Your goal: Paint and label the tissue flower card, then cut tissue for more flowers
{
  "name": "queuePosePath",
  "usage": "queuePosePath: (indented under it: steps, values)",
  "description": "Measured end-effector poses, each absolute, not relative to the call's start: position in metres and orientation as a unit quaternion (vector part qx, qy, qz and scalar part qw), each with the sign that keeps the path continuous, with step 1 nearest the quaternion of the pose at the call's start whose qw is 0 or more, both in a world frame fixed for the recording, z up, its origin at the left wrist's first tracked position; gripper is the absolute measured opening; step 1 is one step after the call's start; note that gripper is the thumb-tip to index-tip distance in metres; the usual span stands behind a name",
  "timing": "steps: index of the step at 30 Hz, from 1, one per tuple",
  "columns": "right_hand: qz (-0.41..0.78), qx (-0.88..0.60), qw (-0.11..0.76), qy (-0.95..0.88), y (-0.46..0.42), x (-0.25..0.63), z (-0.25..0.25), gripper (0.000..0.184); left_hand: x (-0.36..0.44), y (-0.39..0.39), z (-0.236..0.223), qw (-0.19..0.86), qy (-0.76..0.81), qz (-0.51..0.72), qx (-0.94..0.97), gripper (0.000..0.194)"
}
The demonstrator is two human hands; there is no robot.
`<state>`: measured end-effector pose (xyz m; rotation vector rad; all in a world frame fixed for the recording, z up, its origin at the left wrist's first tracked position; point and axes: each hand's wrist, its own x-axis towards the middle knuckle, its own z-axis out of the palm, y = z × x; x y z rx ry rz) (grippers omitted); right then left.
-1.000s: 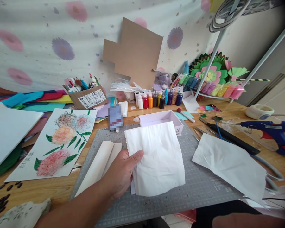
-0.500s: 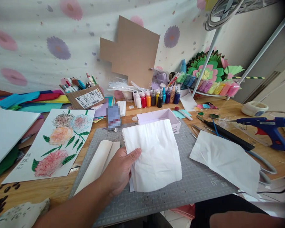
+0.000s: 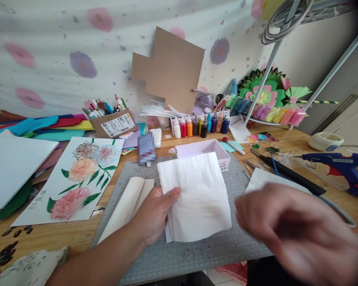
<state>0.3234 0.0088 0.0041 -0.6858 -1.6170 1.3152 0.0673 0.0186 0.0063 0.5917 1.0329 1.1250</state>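
Note:
My left hand [image 3: 156,212] is closed on a white tissue [image 3: 197,198] with a finely serrated left edge, thumb on top and fingers behind it. The tissue is held up over the grey cutting mat [image 3: 214,248], covering the front of a pale lilac open box [image 3: 223,161]. A narrow white edge shows beneath it, of something I cannot make out. My right hand [image 3: 292,226] is raised close to the camera at the right, smeared by motion, its fingers seemingly curled. Behind it lies another white sheet [image 3: 265,180], partly hidden. Left of my left hand rests a folded cream sheet [image 3: 123,206].
A blue glue gun [image 3: 343,163] and a black tool [image 3: 298,176] lie at the right. Several paint bottles [image 3: 195,126] stand at the back. On the left are a flower painting [image 3: 77,178], a white board [image 3: 18,165] and a cardboard box [image 3: 116,125] of brushes and pens.
My right hand has come into view from the lower right, over the white sheet there. My left hand still holds the tissue; the whole view has shifted slightly.

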Motion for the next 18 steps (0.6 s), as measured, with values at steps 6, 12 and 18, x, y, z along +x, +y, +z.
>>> queuePosePath:
  steps: [6,12,18]
  values:
    - [0.497,-0.456,0.499,-0.544,0.073,0.289,0.013,0.04,0.065,0.018,0.003,0.678,0.46,0.512,0.26,0.035]
    - [0.664,-0.445,0.38,-0.466,0.072,0.279,0.008,0.049,0.066,0.018,0.006,0.685,0.459,0.502,0.261,0.036]
    - [0.655,-0.466,0.395,-0.446,0.074,0.27,0.006,0.035,0.068,0.02,0.004,0.682,0.461,0.498,0.27,0.037]
